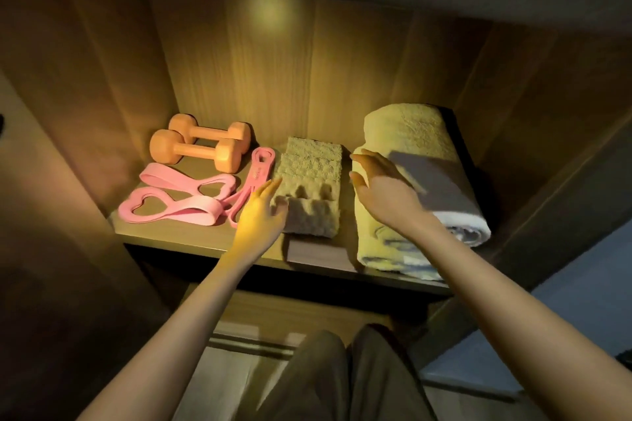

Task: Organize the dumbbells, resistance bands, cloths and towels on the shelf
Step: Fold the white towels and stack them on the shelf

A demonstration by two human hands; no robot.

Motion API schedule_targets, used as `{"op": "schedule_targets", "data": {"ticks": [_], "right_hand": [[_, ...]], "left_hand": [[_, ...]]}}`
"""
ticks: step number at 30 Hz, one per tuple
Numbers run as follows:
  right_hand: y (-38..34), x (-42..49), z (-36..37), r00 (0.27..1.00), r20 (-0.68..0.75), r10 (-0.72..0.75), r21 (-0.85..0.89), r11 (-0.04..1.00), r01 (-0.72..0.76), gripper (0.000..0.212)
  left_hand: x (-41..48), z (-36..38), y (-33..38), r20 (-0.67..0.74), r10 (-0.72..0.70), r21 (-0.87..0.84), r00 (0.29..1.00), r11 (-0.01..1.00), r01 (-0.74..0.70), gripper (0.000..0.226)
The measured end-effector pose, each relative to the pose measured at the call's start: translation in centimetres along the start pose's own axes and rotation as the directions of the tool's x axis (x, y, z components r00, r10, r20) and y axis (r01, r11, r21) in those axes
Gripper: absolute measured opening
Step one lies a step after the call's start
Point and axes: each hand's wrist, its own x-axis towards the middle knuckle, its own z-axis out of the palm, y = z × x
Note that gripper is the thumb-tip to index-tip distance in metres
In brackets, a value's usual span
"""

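Observation:
Two orange dumbbells [198,147] lie side by side at the back left of the wooden shelf [191,243]. In front of them lie pink resistance bands [178,198], and a darker pink band [254,178] lies just right of them. A folded textured cloth [311,167] lies in the middle. Two rolled towels [410,137] rest on the right. My left hand [261,212] is open, its fingers at the cloth's left front corner. My right hand [379,188] is open, hovering over the front towel's left side.
The shelf sits inside a wooden cabinet with side walls [102,85] close on both sides and a board above. A lower shelf [266,314] shows beneath. My knees [328,369] are below the shelf's front edge.

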Motion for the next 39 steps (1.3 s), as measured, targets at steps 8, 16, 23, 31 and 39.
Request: {"op": "schedule_targets", "data": {"ticks": [8,16,23,31,39], "right_hand": [[-3.5,8.7,9.9,0.989,0.127,0.071,0.059,0.995,-0.079,0.051],[-3.1,12.7,15.2,0.973,0.107,0.204,0.026,0.978,-0.208,0.05],[-1.8,13.3,17.2,0.968,0.111,0.224,-0.078,0.973,-0.216,0.051],[0.3,12.7,16.6,0.963,0.079,0.257,-0.105,0.963,-0.248,0.049],[1.1,12.4,16.2,0.978,-0.019,0.21,-0.08,0.974,-0.211,0.047]], "left_hand": [[5.2,1.0,-3.3,0.028,-0.044,-0.242,0.999,0.969,0.05,0.055],[12.2,3.9,-4.8,0.1,-0.074,-0.28,0.992,0.955,0.099,0.066],[14.3,6.7,-5.7,0.171,-0.111,-0.14,0.979,0.981,0.135,0.051],[14.1,8.8,-4.5,0.188,-0.16,-0.258,0.969,0.944,0.206,0.052],[14.0,9.5,-4.8,0.178,-0.222,-0.472,0.959,0.836,0.281,0.047]]}}
